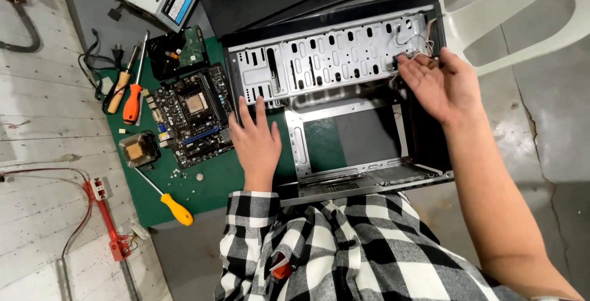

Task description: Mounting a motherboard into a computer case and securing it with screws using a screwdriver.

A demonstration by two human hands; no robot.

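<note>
Head view: your left hand lies flat, fingers spread and holding nothing, on the green mat just beside the left wall of the open computer case. Your right hand is at the case's far right corner, fingers loosely apart and curled toward the thin bundle of wires there; they touch or nearly touch the strands (I cannot tell whether any wire is pinched). The case lies on its side, emptied, its perforated drive bay uppermost. The motherboard already lies out on the mat to the left.

Judgement: you are at the wiring stage of stripping the case. The next move calls for a steady left-hand brace and a light, precise pinch on one lead, not the whole bundle.
</note>
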